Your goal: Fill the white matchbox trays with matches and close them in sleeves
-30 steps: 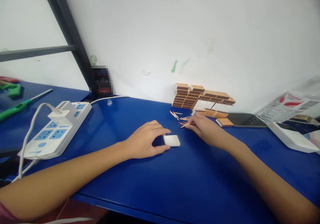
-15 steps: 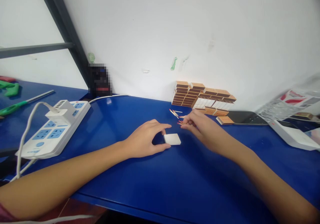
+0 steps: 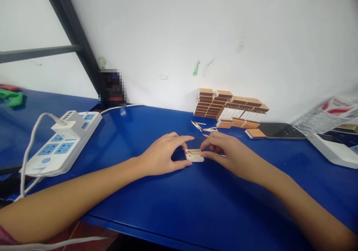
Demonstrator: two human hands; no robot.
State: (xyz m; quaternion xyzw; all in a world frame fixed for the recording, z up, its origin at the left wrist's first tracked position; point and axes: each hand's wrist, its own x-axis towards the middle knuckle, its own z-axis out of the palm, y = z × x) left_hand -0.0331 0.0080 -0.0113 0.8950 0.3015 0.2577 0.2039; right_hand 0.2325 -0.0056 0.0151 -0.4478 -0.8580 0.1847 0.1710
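Note:
A small white matchbox tray [image 3: 198, 160] lies on the blue table, with several red-tipped matches [image 3: 193, 153] in it. Around the tray's left end curve the thumb and fingers of my left hand [image 3: 163, 154], steadying it. My right hand [image 3: 223, 148] is at the tray's right end, its thumb and forefinger pinched on the tail ends of the matches there. Just beyond that hand lie loose matches [image 3: 198, 125], partly covered by its fingers.
Stacked matchboxes [image 3: 208, 102] stand against the wall, and a single matchbox [image 3: 255, 133] lies beside a black phone [image 3: 283, 130]. A clear plastic package [image 3: 327, 113] and a white device [image 3: 330, 152] are at right. A power strip [image 3: 53, 150] with a plugged-in white cable sits at left.
My right hand has come from the loose matches toward me to the tray, bringing matches. The tray, bare before, now has matches in it. My left hand stays at its end.

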